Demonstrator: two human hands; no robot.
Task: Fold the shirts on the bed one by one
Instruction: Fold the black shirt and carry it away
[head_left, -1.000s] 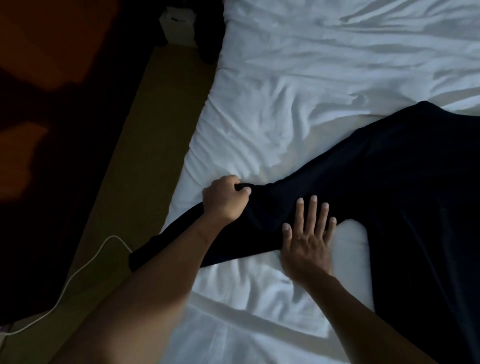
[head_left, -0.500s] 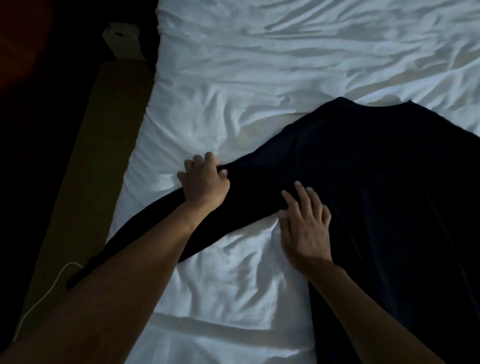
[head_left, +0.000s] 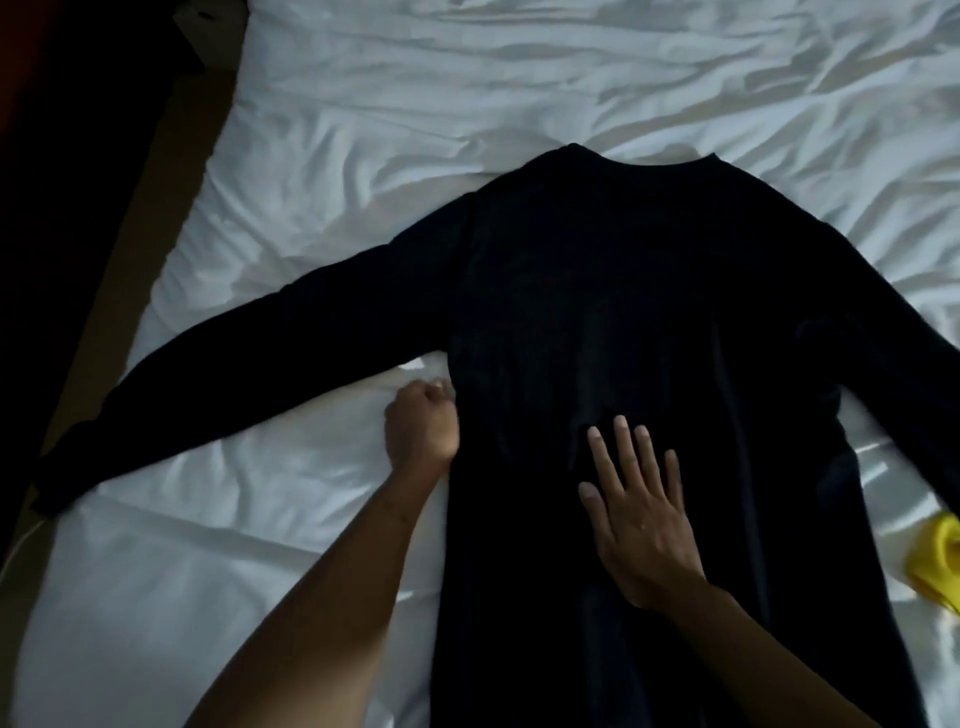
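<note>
White bed (head_left: 519, 104), black shirt (head_left: 623, 312) (flat)

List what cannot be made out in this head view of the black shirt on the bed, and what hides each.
- Head view: the black shirt, its hem cut off by the bottom edge, one cuff by the right edge.
- Head view: whether the left hand pinches the shirt's side; the hand is curled and blurred.
- Head view: the yellow thing, cut off by the right edge.
</note>
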